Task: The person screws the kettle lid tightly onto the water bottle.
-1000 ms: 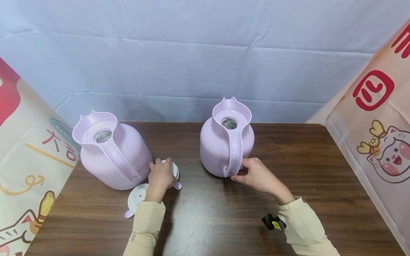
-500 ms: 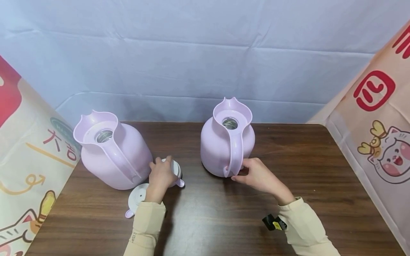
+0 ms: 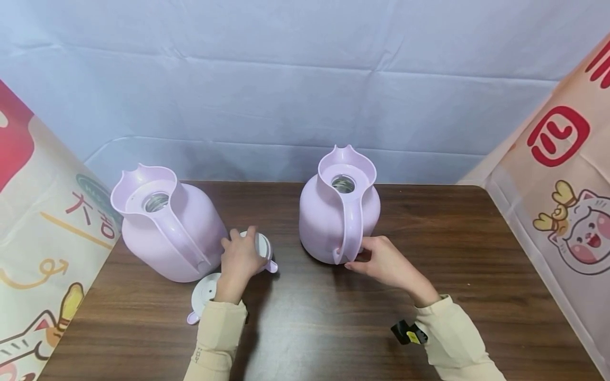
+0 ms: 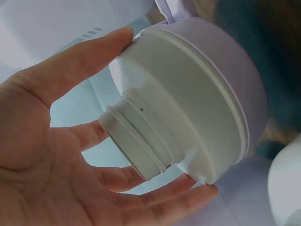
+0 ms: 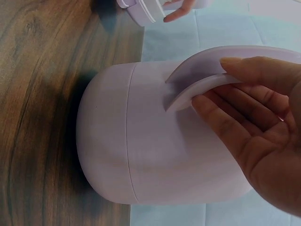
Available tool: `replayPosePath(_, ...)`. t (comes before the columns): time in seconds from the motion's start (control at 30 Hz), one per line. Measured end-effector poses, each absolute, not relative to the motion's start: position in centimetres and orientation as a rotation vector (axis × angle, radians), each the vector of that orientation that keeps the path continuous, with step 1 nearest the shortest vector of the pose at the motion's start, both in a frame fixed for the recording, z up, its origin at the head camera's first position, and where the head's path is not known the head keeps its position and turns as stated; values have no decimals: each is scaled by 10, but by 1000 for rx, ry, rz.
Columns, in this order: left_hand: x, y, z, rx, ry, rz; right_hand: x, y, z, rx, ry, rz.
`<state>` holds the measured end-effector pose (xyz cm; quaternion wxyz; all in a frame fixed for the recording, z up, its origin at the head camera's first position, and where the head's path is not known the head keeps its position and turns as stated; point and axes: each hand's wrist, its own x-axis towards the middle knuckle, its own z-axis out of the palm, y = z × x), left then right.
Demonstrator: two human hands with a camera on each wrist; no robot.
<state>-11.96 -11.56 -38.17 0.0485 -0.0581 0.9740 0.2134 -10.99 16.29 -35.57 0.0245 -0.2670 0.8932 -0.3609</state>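
My left hand grips a jug lid, white with a lilac cap and a ribbed plug that points at the palm. Thumb and fingers spread round the lid's wide white rim. Beside that hand a lilac thermos jug stands topless at the left, its glass mouth showing. Another such jug stands upright on the right, also uncovered. My right hand pinches the lower part of its handle between thumb and fingertips. A second lid lies on the table, partly hidden by my left wrist.
The brown wooden table ends at a pale cloth backdrop. Printed cloths with cartoon cats close off both sides. A black strap piece with a yellow label shows at the right sleeve.
The lid in my left hand has moved slightly to the right and turned a little. My right hand stays on the jug's handle.
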Motion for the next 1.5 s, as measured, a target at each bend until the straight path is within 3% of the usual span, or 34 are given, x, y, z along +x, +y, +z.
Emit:
replayPosePath(0.83,-116,-111,-339,-98,3122,870,-111,163,-356,-845,2754,-1134)
replayPosePath(1.5,-122,-105,-328,2,3176,866,-111,165,-357,-830,2722,-1148)
